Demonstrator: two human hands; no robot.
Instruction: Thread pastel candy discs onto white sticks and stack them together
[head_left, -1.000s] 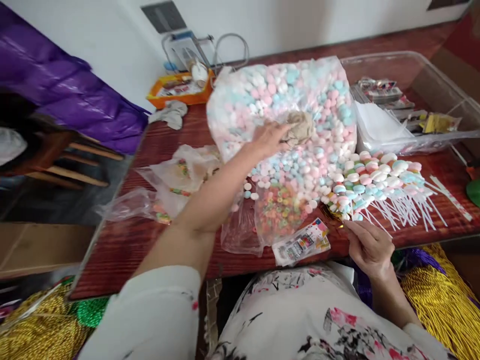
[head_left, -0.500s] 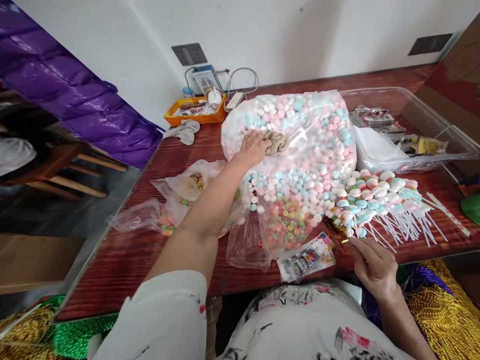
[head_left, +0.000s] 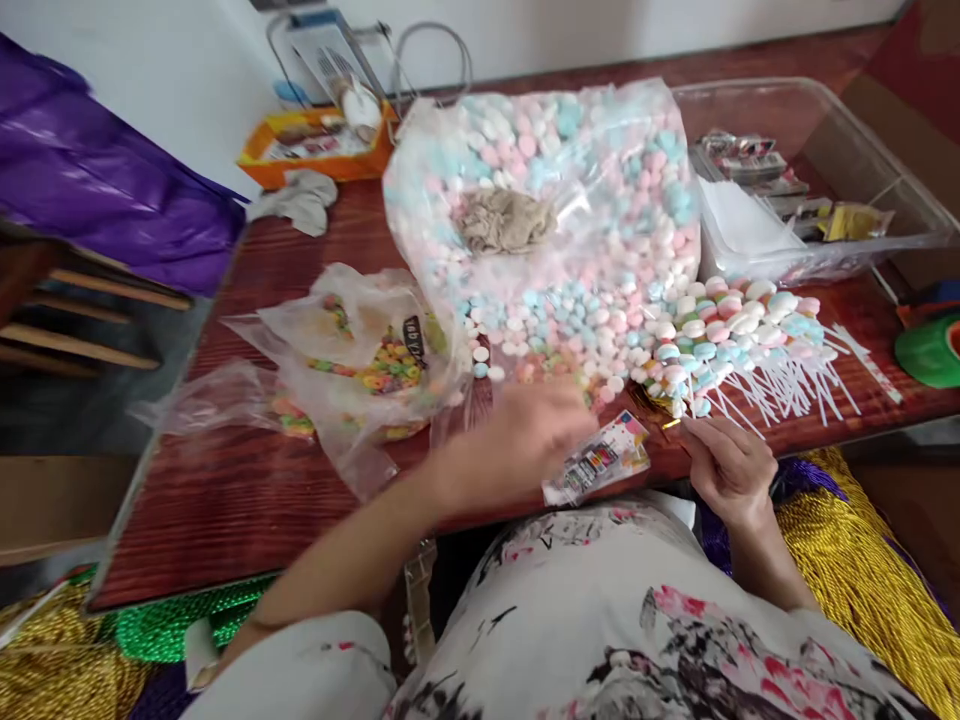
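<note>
My left hand point(head_left: 525, 430) is smeared by motion, low over the table's front part beside a small printed packet point(head_left: 600, 462); its fingers cannot be made out. My right hand point(head_left: 731, 462) is closed in a pinch at the front edge, just below the pile of candy sticks point(head_left: 720, 330) with white stems. A small shiny gold piece point(head_left: 671, 425) shows at its fingertips. Behind them lies a big clear bag of pink, white and blue candies point(head_left: 600, 230), with a crumpled beige cloth point(head_left: 506, 220) on top. Loose ring-shaped candies are partly hidden behind my left hand.
Left on the wooden table point(head_left: 217, 510) is a plastic bag of colourful rings point(head_left: 382, 365). An orange tray point(head_left: 315, 150) and a grey cloth point(head_left: 300, 200) sit at the back left. A clear bin point(head_left: 817, 260) with packets stands back right, a green roll point(head_left: 928, 352) at the right edge.
My left hand has left the beige cloth on the big bag and come back toward me, near the printed packet. My right hand keeps its pinch by the sticks. The view has tilted down.
</note>
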